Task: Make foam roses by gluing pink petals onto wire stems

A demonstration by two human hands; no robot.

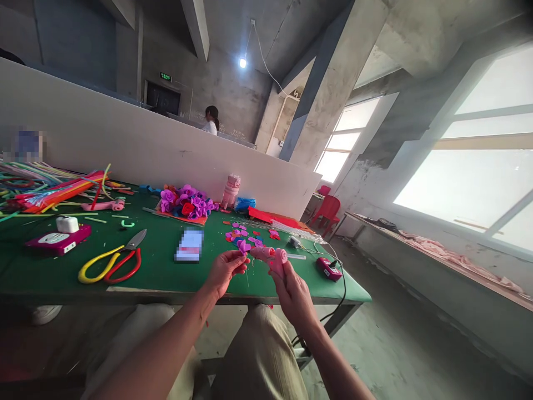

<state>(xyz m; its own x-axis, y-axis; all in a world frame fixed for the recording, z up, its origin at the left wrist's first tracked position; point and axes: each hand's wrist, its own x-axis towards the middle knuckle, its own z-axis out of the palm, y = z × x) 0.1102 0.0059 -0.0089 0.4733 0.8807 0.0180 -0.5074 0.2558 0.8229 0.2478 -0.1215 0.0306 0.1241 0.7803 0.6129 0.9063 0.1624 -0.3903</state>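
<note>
My left hand (227,271) pinches a small purple flower (244,246) on a thin stem, above the front part of the green table. Wrapped round the handle of a pink glue gun (280,258) is my right hand (293,291). The gun's nozzle points left, close to the purple flower; whether they touch I cannot tell. Loose purple, red and blue petals (239,233) lie on the table just behind my hands. A clear stick projects from the gun's right side.
On the green table (158,278) are scissors (120,258), a phone (189,244), purple and red flowers (187,203), pipe cleaners (62,191), a pink jar (231,191) and magenta power boxes (328,269) with a cable. A white partition (166,158) stands behind; a person (211,121) is beyond it.
</note>
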